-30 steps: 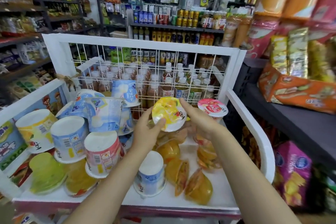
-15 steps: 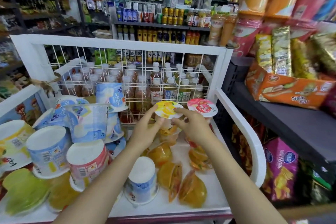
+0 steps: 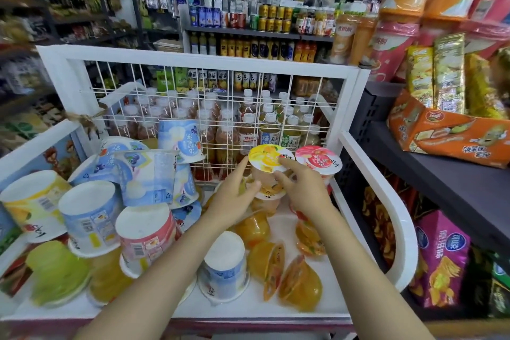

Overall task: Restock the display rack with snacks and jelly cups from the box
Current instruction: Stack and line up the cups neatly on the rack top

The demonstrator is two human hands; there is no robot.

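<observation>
Head view: two hands set a yellow-lidded jelly cup (image 3: 267, 160) at the back right of the white display rack (image 3: 198, 62).
Left of it lie blue tubs (image 3: 91, 218); the left hand (image 3: 234, 196) and right hand (image 3: 302, 190) pinch the cup's sides, which stands on another cup beside a red-lidded cup (image 3: 318, 160).

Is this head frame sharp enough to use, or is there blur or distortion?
Head view: centre sharp, with both hands and the yellow-lidded jelly cup crisp; left-edge shelves and green cups smeared by motion; wide-angle bowing bends the white rack frame; lighting even, no harsh glare.
</observation>
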